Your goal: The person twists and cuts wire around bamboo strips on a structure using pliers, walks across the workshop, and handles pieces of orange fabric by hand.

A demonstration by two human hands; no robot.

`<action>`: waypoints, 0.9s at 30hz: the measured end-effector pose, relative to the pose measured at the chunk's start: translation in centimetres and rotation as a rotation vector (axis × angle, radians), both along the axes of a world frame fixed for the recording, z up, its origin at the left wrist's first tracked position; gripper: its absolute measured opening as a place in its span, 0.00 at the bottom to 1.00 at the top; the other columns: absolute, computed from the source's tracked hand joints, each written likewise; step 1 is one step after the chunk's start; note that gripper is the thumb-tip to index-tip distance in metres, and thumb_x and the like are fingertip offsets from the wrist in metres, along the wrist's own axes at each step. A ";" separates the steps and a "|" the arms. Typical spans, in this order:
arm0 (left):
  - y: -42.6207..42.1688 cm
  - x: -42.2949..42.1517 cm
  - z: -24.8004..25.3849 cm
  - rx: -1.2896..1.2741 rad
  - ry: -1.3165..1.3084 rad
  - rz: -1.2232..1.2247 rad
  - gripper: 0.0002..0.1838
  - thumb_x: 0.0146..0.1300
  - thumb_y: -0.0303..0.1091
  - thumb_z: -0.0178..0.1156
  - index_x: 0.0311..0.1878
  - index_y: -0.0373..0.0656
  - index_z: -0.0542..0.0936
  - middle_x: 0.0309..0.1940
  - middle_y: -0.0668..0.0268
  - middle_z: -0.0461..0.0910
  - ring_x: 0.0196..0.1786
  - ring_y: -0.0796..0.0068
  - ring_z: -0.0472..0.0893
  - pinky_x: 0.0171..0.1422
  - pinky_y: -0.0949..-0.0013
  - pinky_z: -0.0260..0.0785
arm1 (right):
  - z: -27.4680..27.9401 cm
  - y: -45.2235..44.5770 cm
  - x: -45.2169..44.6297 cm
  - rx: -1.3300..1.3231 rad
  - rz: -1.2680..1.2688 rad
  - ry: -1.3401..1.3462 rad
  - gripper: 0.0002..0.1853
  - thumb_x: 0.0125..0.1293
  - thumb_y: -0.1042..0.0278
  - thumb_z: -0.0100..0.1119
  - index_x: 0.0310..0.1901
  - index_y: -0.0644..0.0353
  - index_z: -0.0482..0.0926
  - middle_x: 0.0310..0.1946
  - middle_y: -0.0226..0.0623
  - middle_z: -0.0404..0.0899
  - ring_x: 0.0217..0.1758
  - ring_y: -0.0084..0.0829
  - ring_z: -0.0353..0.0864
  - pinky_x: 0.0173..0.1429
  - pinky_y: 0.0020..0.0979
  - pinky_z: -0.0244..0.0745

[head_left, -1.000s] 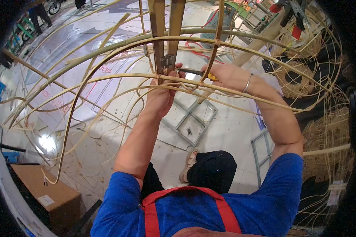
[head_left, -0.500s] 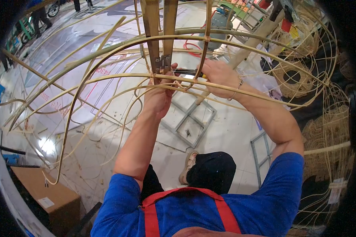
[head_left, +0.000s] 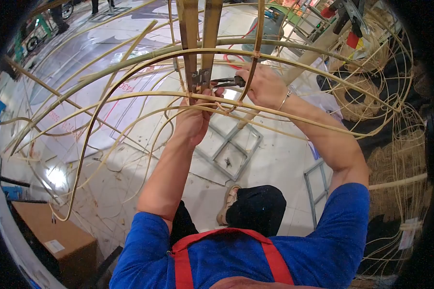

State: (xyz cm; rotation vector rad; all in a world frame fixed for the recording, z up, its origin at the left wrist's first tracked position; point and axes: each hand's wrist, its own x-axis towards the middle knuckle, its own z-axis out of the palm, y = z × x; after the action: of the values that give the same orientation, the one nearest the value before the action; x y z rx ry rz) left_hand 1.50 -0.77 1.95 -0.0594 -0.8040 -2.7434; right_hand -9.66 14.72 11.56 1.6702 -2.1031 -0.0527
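Note:
My left hand [head_left: 197, 111] is closed at the foot of the upright wooden posts [head_left: 190, 43], around the spot where they meet a curved cane strip [head_left: 144, 93]; its fingers are partly hidden by the strips. Dark-jawed pliers [head_left: 231, 81] are gripped in my right hand [head_left: 266, 86], behind a curved upright strip. Their jaws point left, close to the fingertips of my left hand and a metal hinge [head_left: 201, 78] on the posts. Longer cane arcs [head_left: 226, 51] cross in front of and above both hands.
A grey metal lattice frame [head_left: 236, 151] lies on the floor below my hands. At the lower left stands a cardboard box [head_left: 58, 231]. Woven cane pieces [head_left: 357, 98] are on the right. A grey-green tank [head_left: 265, 36] stands behind the arcs, and a person's legs [head_left: 58, 18] show top left.
The pliers and my right hand have shifted left and slightly up, with the jaws now tilted differently. My left hand has stayed at nearly the same place.

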 end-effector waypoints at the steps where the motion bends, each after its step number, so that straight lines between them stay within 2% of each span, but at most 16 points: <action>1: 0.0 0.0 0.2 -0.006 0.010 0.004 0.12 0.63 0.29 0.51 0.49 0.42 0.68 0.46 0.60 0.73 0.46 0.69 0.75 0.50 0.70 0.71 | -0.2 -0.1 -0.4 0.008 0.024 0.002 0.19 0.45 0.74 0.54 0.44 0.61 0.69 0.42 0.44 0.70 0.44 0.44 0.71 0.48 0.39 0.66; 3: 0.1 0.2 0.8 -0.018 0.027 0.011 0.13 0.63 0.28 0.51 0.50 0.38 0.71 0.38 0.64 0.76 0.40 0.76 0.77 0.44 0.77 0.73 | -0.4 -0.4 -1.2 0.026 0.070 0.004 0.19 0.45 0.74 0.55 0.43 0.60 0.70 0.42 0.43 0.70 0.43 0.43 0.71 0.48 0.39 0.66; 6: 0.2 0.2 0.8 -0.016 0.021 0.019 0.13 0.63 0.29 0.51 0.49 0.37 0.72 0.36 0.64 0.77 0.39 0.77 0.77 0.44 0.78 0.72 | -0.6 -0.5 -1.8 0.007 0.112 0.083 0.18 0.44 0.73 0.56 0.42 0.60 0.70 0.40 0.40 0.71 0.42 0.41 0.71 0.47 0.38 0.66; 9: 0.2 0.1 0.7 -0.037 0.036 0.028 0.12 0.63 0.29 0.51 0.49 0.37 0.72 0.36 0.63 0.77 0.39 0.77 0.77 0.44 0.79 0.72 | -1.3 -0.4 -2.3 -0.024 0.088 0.095 0.17 0.42 0.73 0.55 0.39 0.56 0.71 0.38 0.36 0.68 0.45 0.38 0.71 0.47 0.38 0.66; 12: 0.2 0.1 0.7 -0.035 0.042 0.027 0.12 0.62 0.29 0.51 0.49 0.37 0.72 0.36 0.63 0.77 0.39 0.77 0.77 0.43 0.79 0.72 | -1.6 -0.4 -2.2 -0.070 0.094 0.137 0.17 0.42 0.73 0.55 0.38 0.54 0.71 0.36 0.34 0.69 0.43 0.36 0.72 0.43 0.36 0.68; 15: -0.1 0.0 0.2 -0.103 0.029 0.004 0.13 0.63 0.29 0.50 0.51 0.40 0.68 0.48 0.58 0.73 0.49 0.67 0.74 0.55 0.66 0.69 | -1.4 -0.9 -3.7 -0.032 0.142 0.010 0.15 0.42 0.73 0.55 0.36 0.53 0.71 0.32 0.34 0.69 0.38 0.36 0.73 0.37 0.34 0.68; 19: 0.0 -0.3 -0.1 -0.085 0.032 -0.027 0.13 0.63 0.29 0.49 0.51 0.39 0.69 0.47 0.59 0.74 0.49 0.67 0.75 0.56 0.66 0.69 | 1.1 -2.2 -6.0 0.030 0.337 0.231 0.10 0.45 0.70 0.55 0.32 0.53 0.72 0.25 0.33 0.68 0.33 0.37 0.72 0.34 0.37 0.67; 21: -0.1 -0.6 -0.3 -0.069 0.008 -0.051 0.13 0.63 0.29 0.49 0.50 0.39 0.69 0.45 0.59 0.75 0.50 0.67 0.75 0.57 0.66 0.68 | 0.5 -2.9 -8.1 0.031 0.207 0.190 0.06 0.49 0.66 0.55 0.30 0.54 0.73 0.23 0.35 0.67 0.32 0.38 0.72 0.35 0.37 0.67; 24: 0.0 -0.7 -0.3 -0.037 0.036 -0.039 0.14 0.63 0.30 0.51 0.51 0.39 0.69 0.45 0.58 0.75 0.51 0.67 0.74 0.57 0.67 0.68 | 1.6 -4.2 -8.4 -0.060 0.211 0.151 0.08 0.53 0.61 0.55 0.29 0.55 0.73 0.22 0.37 0.66 0.30 0.39 0.71 0.35 0.36 0.67; 27: 0.0 -0.6 -0.4 -0.031 0.047 -0.056 0.15 0.62 0.30 0.51 0.52 0.39 0.69 0.47 0.57 0.74 0.51 0.67 0.74 0.58 0.67 0.67 | 2.9 -4.4 -6.9 -0.046 0.377 0.346 0.09 0.55 0.60 0.54 0.33 0.55 0.71 0.21 0.37 0.65 0.31 0.39 0.71 0.37 0.37 0.68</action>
State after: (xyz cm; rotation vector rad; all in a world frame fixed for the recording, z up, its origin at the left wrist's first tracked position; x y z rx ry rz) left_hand 0.90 -0.76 1.58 -0.1535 -0.8439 -2.7706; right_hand -16.52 10.28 14.42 1.8498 -1.5078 -0.1603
